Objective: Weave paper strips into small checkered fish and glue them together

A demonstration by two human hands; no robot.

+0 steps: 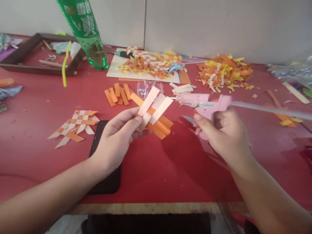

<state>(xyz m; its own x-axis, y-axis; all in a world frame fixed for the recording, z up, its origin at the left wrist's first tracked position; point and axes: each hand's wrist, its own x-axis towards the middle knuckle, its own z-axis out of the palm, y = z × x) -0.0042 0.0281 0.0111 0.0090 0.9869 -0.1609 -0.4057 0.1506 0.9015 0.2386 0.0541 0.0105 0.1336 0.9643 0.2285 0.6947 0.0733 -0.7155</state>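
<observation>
My left hand (119, 135) pinches a small weave of orange and white paper strips (154, 112), held above the red table (158, 169). My right hand (225, 135) grips a pink glue gun (206, 104); its nozzle points left, close to the weave's right edge. A clear glue stick (268, 110) juts out of the gun's back to the right. Both hands are closed on what they hold.
A finished woven paper piece (76, 125) lies left, next to a black phone (107, 162) under my left wrist. Loose orange strips (118, 93), a white board of woven pieces (151, 63), a scrap pile (224, 73), a green bottle (85, 32) and a wooden frame (36, 55) sit farther back.
</observation>
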